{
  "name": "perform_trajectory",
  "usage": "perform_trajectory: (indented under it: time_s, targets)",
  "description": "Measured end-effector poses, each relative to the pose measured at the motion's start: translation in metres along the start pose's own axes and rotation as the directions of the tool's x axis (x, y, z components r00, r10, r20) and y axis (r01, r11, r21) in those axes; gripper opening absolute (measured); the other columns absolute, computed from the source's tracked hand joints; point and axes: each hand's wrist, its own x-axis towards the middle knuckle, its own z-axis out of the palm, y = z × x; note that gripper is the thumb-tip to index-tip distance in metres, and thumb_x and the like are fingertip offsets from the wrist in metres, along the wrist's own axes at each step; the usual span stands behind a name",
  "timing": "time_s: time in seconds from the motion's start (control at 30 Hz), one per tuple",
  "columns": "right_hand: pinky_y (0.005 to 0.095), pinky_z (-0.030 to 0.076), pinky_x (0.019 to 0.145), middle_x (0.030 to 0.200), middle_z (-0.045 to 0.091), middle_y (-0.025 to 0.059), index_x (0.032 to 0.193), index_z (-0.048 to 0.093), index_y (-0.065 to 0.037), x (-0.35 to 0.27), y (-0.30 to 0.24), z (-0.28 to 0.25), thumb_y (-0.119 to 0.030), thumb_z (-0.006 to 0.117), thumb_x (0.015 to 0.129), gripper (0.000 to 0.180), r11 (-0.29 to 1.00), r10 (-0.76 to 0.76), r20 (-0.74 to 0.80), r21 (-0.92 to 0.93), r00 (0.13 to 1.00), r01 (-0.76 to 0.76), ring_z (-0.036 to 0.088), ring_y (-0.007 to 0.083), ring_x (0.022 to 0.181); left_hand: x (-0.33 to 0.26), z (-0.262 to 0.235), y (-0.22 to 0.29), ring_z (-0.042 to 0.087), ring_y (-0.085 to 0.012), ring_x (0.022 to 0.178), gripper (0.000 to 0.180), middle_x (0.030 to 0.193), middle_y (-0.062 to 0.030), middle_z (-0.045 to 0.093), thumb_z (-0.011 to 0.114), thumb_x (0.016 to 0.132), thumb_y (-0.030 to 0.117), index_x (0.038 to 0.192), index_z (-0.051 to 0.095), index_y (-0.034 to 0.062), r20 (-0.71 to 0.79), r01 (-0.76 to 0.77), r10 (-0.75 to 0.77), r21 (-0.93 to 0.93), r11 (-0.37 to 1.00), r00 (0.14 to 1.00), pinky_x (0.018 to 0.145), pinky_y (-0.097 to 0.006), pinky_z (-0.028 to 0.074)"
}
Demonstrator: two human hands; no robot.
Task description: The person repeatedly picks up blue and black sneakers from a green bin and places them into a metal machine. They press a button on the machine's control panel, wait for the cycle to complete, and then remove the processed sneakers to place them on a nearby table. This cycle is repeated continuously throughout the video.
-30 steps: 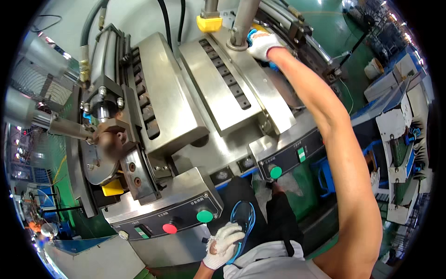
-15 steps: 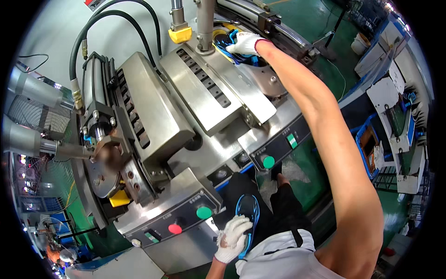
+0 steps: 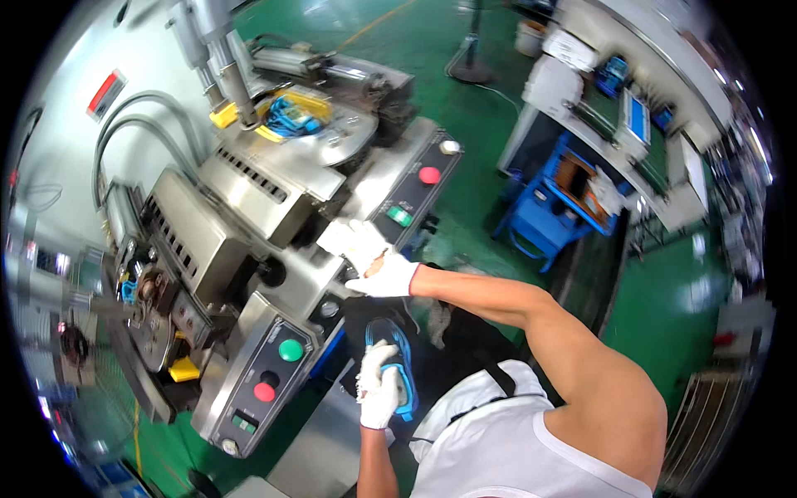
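My left hand (image 3: 378, 388), in a white glove, grips a black shoe with blue trim (image 3: 400, 355), held low in front of my body. My right hand (image 3: 372, 261), also gloved in white, is stretched out over the near end of the machine's right control panel (image 3: 415, 195). Its fingers look extended and slightly blurred, and I see nothing held in them. What lies beneath that hand is hidden. At the machine's far station, a second blue and black shoe (image 3: 292, 116) sits within a yellow holder (image 3: 320, 104), close to an upright metal rod.
The left control panel (image 3: 270, 378) carries a green and a red button. Metal covers (image 3: 249, 191) with slots fill the machine's middle. A blue cart (image 3: 552, 203) stands to the right, before a workbench (image 3: 614, 116) bearing more blue items. A stand base (image 3: 471, 70) rests on the green floor.
My right hand has left the shoe at the far station and come back to the right control panel. My view has swung right. The left hand still holds its shoe.
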Motion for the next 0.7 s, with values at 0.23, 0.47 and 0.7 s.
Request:
perform_trajectory:
  time_s: [0.23,0.47,0.7]
  targets:
    - [0.0483,0.02,0.13,0.173,0.019,0.0253,0.166,0.021,0.0,-0.217,-0.021,-0.085,-0.049,0.076,0.088,0.108,0.832,0.301,0.155,0.44,0.941,-0.339,0.018,0.0406,0.161,0.045,0.051,0.055,0.063,-0.0244,0.118,0.037,0.127,-0.0129,0.065,0.055,0.094,-0.006,0.128,0.064,0.0006,-0.085,0.214,-0.252,-0.319,0.923,0.964,0.108,-0.037,0.047]
    - [0.0474,0.026,0.129,0.167,0.027,0.0295,0.164,0.022,0.005,-0.309,-0.055,-0.139,-0.039,0.088,0.082,0.114,0.818,0.573,-0.502,0.4,0.647,-0.414,0.028,0.0404,0.158,0.114,0.17,0.223,0.062,-0.0337,0.127,0.045,0.134,-0.0178,0.065,0.06,0.086,-0.009,0.129,0.063,-0.0004,0.109,-0.631,0.651,-0.17,0.757,0.751,0.113,-0.045,0.046]
    - [0.0384,0.049,0.11,0.136,0.065,0.014,0.145,0.057,0.002,-0.386,0.112,-0.228,-0.023,0.082,0.093,0.063,0.62,0.757,-0.646,0.757,-0.098,-0.207,0.064,0.0231,0.123,0.109,0.259,0.291,0.054,-0.0509,0.135,0.071,0.147,-0.0251,0.055,0.086,0.073,0.009,0.14,0.063,0.0098,0.268,-0.84,0.936,-0.431,0.33,0.229,0.114,-0.064,0.043]
